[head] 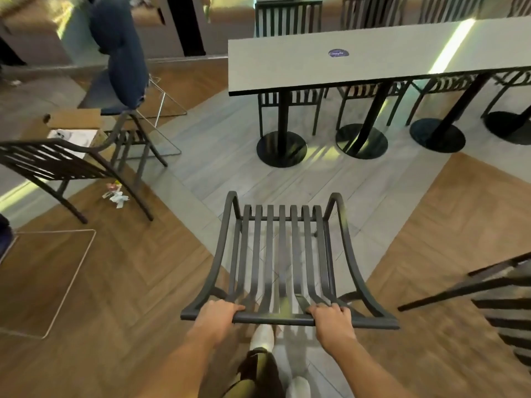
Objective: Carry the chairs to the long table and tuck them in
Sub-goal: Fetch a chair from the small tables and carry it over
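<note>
Several dark slatted chairs already sit tucked along the far side of the long table (359, 57), up at one o'clock, so the job looks partly done. Its near side looks open at the left end, though farther right the pedestals make this hard to tell. At least two more wait loose: a dark slatted metal chair (54, 165) at nine o'clock and another (497, 305) at the frame's edge at four o'clock. The one in hand, a black slatted metal chair (283, 262), sits at six o'clock, well short of the table, its seat pointing toward twelve. Both hands are clenched over its top rail: the left hand (217, 314) wraps the rail toward its left end, the right hand (333, 318) toward its right, with the backrest slats running away between them. Whether its legs are off the floor cannot be told.
</note>
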A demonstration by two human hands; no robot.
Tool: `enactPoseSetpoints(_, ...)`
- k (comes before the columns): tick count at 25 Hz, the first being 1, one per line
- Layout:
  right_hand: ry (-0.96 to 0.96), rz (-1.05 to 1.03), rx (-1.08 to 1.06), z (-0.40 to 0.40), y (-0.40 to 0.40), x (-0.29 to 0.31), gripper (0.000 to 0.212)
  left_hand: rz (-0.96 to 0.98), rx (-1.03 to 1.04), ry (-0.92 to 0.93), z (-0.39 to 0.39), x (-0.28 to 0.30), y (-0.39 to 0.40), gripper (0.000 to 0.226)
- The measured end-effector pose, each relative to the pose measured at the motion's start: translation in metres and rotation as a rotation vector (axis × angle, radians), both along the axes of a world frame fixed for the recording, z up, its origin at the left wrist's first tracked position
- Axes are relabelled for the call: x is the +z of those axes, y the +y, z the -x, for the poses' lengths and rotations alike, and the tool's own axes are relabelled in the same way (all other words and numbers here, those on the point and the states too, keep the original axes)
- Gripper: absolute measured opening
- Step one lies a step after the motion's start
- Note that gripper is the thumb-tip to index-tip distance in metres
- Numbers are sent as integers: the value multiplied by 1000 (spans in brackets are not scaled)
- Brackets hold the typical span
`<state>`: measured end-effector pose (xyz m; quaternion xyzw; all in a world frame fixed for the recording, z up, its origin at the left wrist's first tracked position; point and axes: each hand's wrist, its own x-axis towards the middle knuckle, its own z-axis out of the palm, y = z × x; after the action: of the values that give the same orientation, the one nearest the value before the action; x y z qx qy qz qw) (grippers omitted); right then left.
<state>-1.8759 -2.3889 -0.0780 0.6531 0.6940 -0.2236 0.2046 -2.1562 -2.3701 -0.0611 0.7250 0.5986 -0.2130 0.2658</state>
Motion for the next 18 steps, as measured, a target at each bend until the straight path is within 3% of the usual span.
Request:
enactPoseSetpoints(13, 37, -22, -55, -52, 247, 28, 47, -44, -73, 33, -58, -2, 240, 56)
enactPoseSetpoints(18, 6, 31, -89, -69, 339, 24, 55, -32, -101, 62, -79, -5, 332, 53)
